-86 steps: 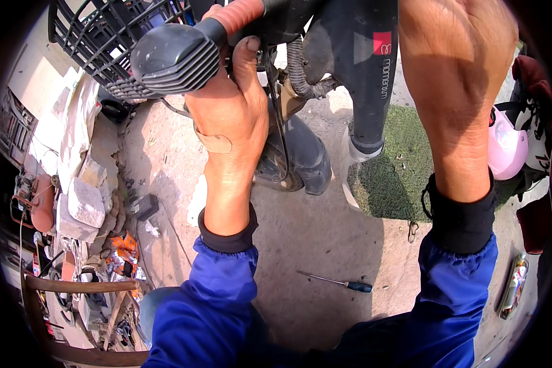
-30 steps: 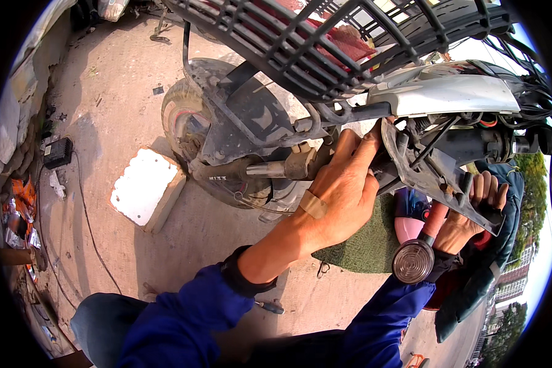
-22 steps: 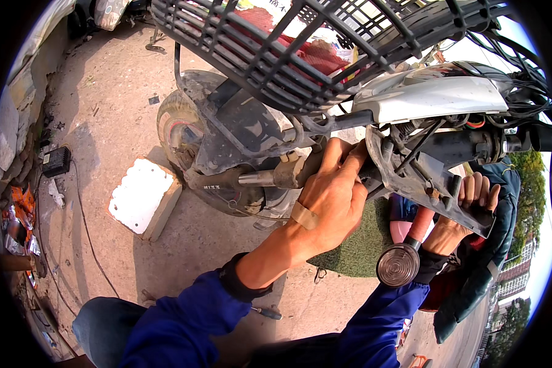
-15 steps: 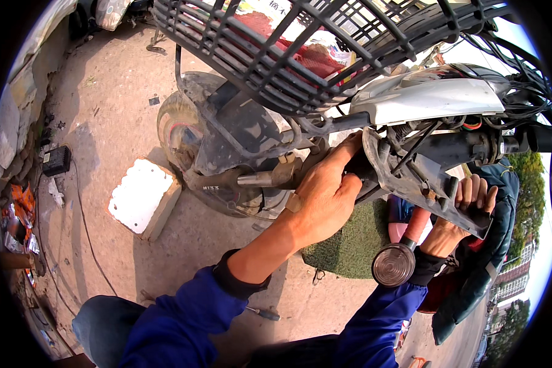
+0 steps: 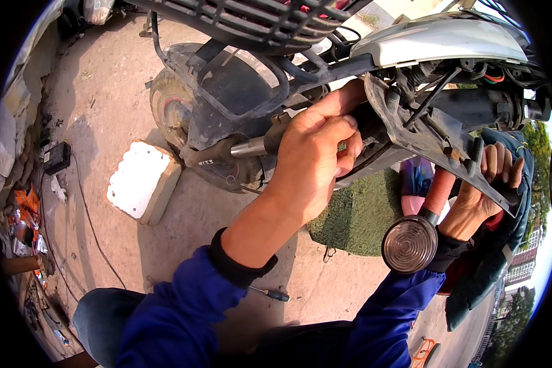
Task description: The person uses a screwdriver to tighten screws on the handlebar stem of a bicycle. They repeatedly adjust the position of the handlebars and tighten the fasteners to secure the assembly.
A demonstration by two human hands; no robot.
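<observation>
The front of a two-wheeled scooter fills the upper right, with a dusty black plastic panel (image 5: 411, 135) below its white cover (image 5: 438, 46). My left hand (image 5: 316, 156) is closed at the panel's left edge, with its index finger reaching behind it and the other fingers curled in. Whatever it pinches is hidden. My right hand (image 5: 490, 181) has its fingers curled over the panel's lower right edge. Between my forearms a round ribbed lamp (image 5: 410, 244) hangs on a red stem (image 5: 438, 193) from the panel.
A black basket (image 5: 257, 27) juts out above the front wheel (image 5: 168, 101). On the ground are a white-topped block (image 5: 139, 179), a green mat (image 5: 356, 214), a screwdriver (image 5: 276, 295) and a small black box with a cord (image 5: 57, 158). A dark padded cover (image 5: 490, 270) hangs at the right.
My left hand has drawn its fingers into a tighter curl beside the panel. The scooter front sits higher in view, and the basket is more cut off. My right hand keeps its hold.
</observation>
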